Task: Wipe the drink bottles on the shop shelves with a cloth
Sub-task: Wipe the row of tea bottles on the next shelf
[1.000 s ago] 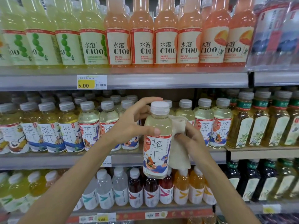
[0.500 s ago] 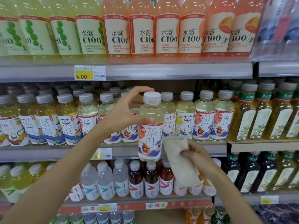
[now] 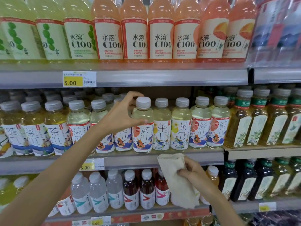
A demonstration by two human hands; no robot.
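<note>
A pale tea bottle (image 3: pixel 143 128) with a white cap and a white, orange and blue label stands upright in the front row of the middle shelf (image 3: pixel 138 158). My left hand (image 3: pixel 121 115) grips its shoulder, thumb on the front and fingers curled behind the neck. My right hand (image 3: pixel 194 174) is lower and to the right, in front of the bottom shelf's bottles, holding a folded cream cloth (image 3: pixel 178 180) that hangs clear of the bottle.
More tea bottles (image 3: pixel 181 126) fill the middle shelf on both sides. Large C100 bottles (image 3: pixel 160 31) line the top shelf. Amber tea bottles (image 3: pixel 242 121) stand to the right. Small water and red drink bottles (image 3: pixel 130 190) sit on the bottom shelf. Yellow price tags (image 3: pixel 79 78) hang on shelf edges.
My left hand moved the tea bottle away from me and set it back into the middle shelf's row. My right hand dropped down off the bottle with the cloth.
</note>
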